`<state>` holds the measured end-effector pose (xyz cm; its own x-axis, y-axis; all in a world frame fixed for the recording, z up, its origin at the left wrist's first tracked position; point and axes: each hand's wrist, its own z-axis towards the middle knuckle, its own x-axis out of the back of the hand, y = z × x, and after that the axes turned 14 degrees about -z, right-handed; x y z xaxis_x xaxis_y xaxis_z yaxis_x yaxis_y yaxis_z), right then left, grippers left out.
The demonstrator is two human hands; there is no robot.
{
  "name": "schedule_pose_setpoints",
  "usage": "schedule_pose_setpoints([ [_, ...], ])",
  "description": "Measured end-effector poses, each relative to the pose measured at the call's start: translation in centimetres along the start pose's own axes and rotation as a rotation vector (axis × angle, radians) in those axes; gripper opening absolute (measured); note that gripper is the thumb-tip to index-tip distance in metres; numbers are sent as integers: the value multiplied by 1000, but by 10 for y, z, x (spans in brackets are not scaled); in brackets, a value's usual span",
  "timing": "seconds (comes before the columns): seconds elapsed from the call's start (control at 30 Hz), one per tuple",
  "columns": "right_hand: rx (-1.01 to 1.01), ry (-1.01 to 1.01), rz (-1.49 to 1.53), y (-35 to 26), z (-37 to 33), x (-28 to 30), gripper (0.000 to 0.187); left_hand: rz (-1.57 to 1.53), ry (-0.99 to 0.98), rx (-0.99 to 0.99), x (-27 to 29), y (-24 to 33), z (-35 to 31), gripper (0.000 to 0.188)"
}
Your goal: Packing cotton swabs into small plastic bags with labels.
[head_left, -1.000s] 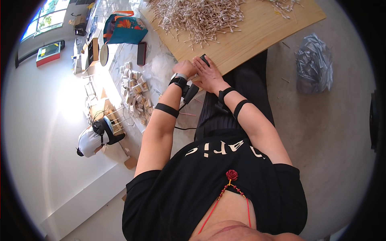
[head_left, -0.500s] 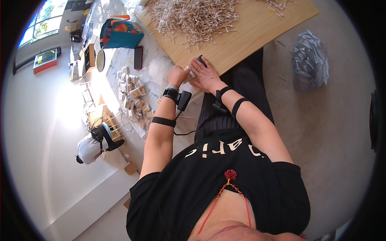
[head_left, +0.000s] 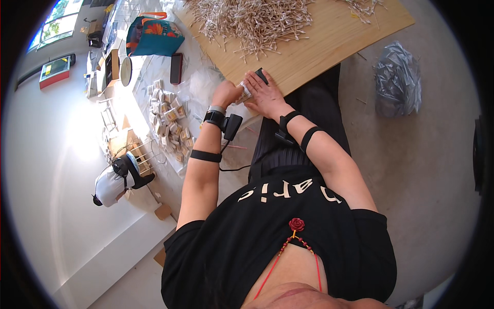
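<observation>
At the near corner of a wooden board (head_left: 288,69), my left hand (head_left: 226,95) is closed at one end of a small bundle of cotton swabs (head_left: 244,94). My right hand (head_left: 266,97) lies flat over the bundle's other side, fingers stretched and close together. Past its fingertips a small black block (head_left: 262,75) shows on the board; what lies under the palm is hidden. A large heap of loose cotton swabs (head_left: 252,23) covers the far part of the board.
Left of the board, many small packs of swabs (head_left: 167,118) lie piled on a plastic-covered table, near clear plastic bags (head_left: 203,85), a phone (head_left: 176,68) and a teal bag (head_left: 159,38). A grey plastic bag (head_left: 396,80) stands right. Another person (head_left: 114,183) sits far left.
Both hands stay together at the board's corner, with the bundle between them. My left hand has shifted very slightly left. The whole view has moved a little.
</observation>
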<state>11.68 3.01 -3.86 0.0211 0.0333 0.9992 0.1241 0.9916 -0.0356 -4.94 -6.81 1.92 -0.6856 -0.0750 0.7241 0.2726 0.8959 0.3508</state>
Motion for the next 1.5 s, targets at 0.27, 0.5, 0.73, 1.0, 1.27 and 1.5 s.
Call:
schedule_pose_setpoints([
  [0.27,1,28,57,0,0,3,84,179,-39,13,-2,10,15,44],
  [0.5,-5,21,19,0,-1,2,88,252,151,-16,-14,16,11,48],
  [0.73,-13,28,80,2,-2,0,85,217,200,40,-15,9,2,49],
  [1.0,-1,5,54,2,-1,3,84,-166,170,-31,-12,-15,-1,41],
  [1.27,28,-16,-32,-6,2,5,92,-70,241,-37,-14,-5,-9,43],
  [1.5,38,-35,-41,-20,9,3,96,-61,260,-38,-16,6,-9,41],
])
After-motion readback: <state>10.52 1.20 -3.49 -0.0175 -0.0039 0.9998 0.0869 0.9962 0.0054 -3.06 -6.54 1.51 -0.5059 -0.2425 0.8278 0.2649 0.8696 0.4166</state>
